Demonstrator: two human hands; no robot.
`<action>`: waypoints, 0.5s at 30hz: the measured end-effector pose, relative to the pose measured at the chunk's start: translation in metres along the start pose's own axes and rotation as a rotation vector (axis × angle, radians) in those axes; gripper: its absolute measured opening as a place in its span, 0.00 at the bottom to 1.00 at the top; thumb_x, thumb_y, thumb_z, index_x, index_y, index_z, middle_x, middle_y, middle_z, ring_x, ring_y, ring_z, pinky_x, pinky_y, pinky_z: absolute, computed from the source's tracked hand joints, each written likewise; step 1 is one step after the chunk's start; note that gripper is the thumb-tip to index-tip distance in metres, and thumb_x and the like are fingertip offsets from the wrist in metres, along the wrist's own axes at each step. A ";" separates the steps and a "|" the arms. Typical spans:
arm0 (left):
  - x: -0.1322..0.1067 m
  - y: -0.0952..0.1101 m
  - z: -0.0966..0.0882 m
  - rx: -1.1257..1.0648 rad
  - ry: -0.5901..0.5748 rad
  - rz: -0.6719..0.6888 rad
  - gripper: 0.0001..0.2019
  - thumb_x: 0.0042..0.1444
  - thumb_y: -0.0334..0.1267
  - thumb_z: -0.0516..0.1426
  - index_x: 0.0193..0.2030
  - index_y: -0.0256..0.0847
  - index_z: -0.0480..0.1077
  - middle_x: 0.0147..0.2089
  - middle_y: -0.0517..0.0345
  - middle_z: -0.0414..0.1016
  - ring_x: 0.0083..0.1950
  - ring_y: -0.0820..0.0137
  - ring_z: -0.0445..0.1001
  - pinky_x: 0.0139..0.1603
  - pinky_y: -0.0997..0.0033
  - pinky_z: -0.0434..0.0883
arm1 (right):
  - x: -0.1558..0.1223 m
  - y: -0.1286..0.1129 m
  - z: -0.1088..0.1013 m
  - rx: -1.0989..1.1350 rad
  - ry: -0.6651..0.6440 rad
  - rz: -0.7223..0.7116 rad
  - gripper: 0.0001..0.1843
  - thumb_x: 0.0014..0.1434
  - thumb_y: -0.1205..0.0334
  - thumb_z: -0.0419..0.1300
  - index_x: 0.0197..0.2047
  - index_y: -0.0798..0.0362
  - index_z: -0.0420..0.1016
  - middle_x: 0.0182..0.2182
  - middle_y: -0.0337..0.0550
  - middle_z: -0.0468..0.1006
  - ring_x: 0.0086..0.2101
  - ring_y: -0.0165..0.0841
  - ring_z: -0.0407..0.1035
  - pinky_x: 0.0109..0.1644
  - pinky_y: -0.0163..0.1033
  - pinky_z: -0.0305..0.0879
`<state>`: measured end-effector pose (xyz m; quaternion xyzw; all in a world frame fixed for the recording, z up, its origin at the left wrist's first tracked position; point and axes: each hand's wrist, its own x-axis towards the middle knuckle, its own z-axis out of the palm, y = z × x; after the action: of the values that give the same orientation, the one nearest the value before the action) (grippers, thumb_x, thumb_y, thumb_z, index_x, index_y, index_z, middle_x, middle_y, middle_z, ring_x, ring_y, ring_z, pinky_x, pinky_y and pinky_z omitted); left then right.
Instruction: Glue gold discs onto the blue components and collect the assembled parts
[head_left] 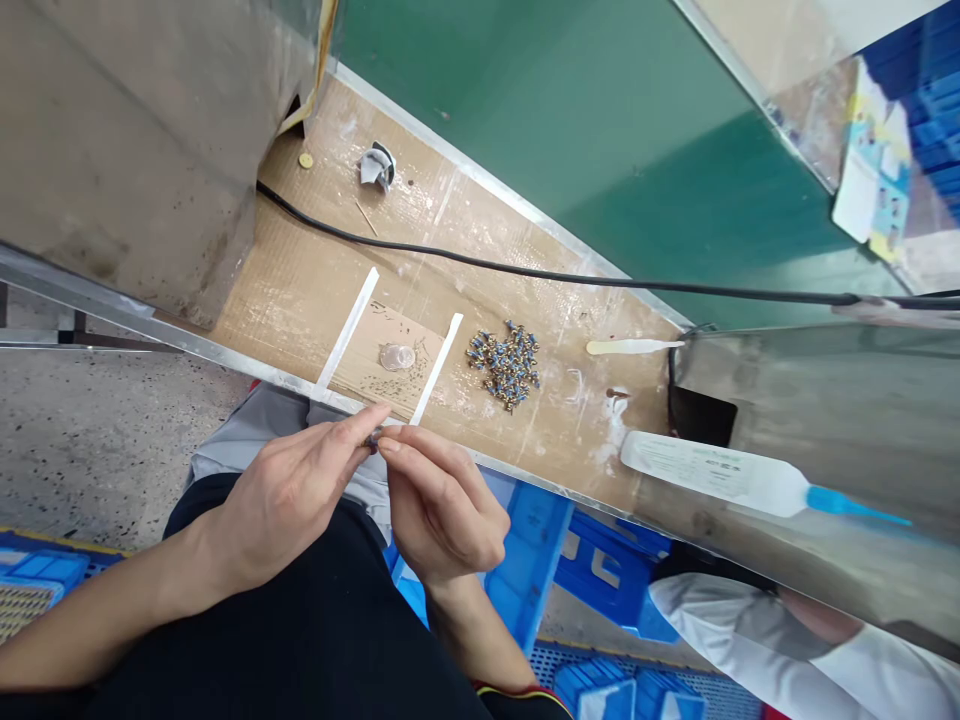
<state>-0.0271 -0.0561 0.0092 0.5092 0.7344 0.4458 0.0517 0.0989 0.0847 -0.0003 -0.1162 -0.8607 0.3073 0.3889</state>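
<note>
My left hand (289, 495) and my right hand (442, 510) meet at the fingertips over the near metal edge of the bench. Both pinch a small dark fitting (373, 438), which is mostly hidden by my fingers. Just beyond them lies a cardboard piece (375, 350) with tiny scattered bits, held by white tape strips, and a clear round plastic disc (397, 357) rests on it. To its right is a heap of several small blue-and-brass fittings (504, 365).
A black cable (525, 265) crosses the cardboard-covered bench (300, 300). Grey metal housings stand at both ends, and a green panel (600, 130) runs behind. A white printed paddle with a blue handle (712, 475) lies right. Blue crates (525, 570) and a co-worker's white sleeve (750, 640) sit below.
</note>
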 end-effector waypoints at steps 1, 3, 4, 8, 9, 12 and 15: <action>0.000 0.001 -0.001 -0.008 -0.001 -0.007 0.17 0.84 0.28 0.56 0.75 0.34 0.71 0.64 0.44 0.91 0.59 0.64 0.94 0.66 0.71 0.87 | -0.002 0.001 0.001 -0.007 0.018 -0.015 0.29 0.70 0.80 0.73 0.67 0.44 0.88 0.51 0.44 0.94 0.45 0.38 0.92 0.49 0.42 0.94; 0.002 0.003 -0.002 -0.037 -0.008 -0.030 0.16 0.84 0.28 0.56 0.73 0.35 0.72 0.63 0.45 0.91 0.60 0.64 0.93 0.68 0.71 0.87 | -0.006 0.002 0.002 -0.026 0.055 -0.053 0.30 0.70 0.79 0.73 0.69 0.44 0.87 0.52 0.45 0.93 0.45 0.40 0.92 0.49 0.43 0.95; 0.002 0.004 -0.002 -0.057 -0.012 -0.044 0.16 0.84 0.28 0.56 0.72 0.35 0.73 0.62 0.46 0.92 0.60 0.64 0.93 0.68 0.70 0.87 | -0.009 0.002 0.003 -0.037 0.068 -0.071 0.30 0.70 0.79 0.74 0.70 0.45 0.87 0.53 0.46 0.93 0.45 0.40 0.92 0.49 0.43 0.95; 0.004 0.007 -0.003 -0.115 -0.029 -0.095 0.15 0.83 0.27 0.55 0.69 0.39 0.74 0.60 0.50 0.92 0.60 0.64 0.93 0.69 0.69 0.87 | -0.017 0.004 0.003 -0.069 0.075 -0.126 0.31 0.69 0.79 0.74 0.71 0.48 0.86 0.54 0.48 0.93 0.48 0.43 0.92 0.51 0.45 0.96; 0.004 0.007 -0.003 -0.119 -0.028 -0.099 0.14 0.82 0.27 0.56 0.69 0.39 0.74 0.59 0.50 0.92 0.59 0.65 0.93 0.68 0.69 0.87 | -0.018 0.004 0.003 -0.068 0.070 -0.140 0.31 0.69 0.79 0.74 0.71 0.51 0.86 0.55 0.49 0.93 0.48 0.44 0.91 0.52 0.45 0.96; 0.004 0.006 -0.003 -0.129 -0.018 -0.106 0.14 0.81 0.27 0.57 0.67 0.39 0.74 0.58 0.51 0.92 0.58 0.65 0.94 0.67 0.70 0.87 | -0.020 0.003 0.002 -0.064 0.058 -0.166 0.31 0.67 0.81 0.75 0.70 0.55 0.86 0.56 0.52 0.92 0.50 0.45 0.91 0.54 0.46 0.96; 0.003 0.006 -0.002 -0.137 0.006 -0.108 0.14 0.80 0.26 0.58 0.66 0.41 0.75 0.56 0.53 0.93 0.56 0.66 0.94 0.64 0.72 0.87 | -0.021 0.001 0.001 -0.085 0.048 -0.159 0.32 0.68 0.80 0.74 0.72 0.52 0.85 0.57 0.50 0.92 0.50 0.45 0.91 0.54 0.47 0.96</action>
<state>-0.0257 -0.0547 0.0156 0.4629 0.7286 0.4931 0.1083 0.1123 0.0759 -0.0139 -0.0712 -0.8698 0.2360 0.4274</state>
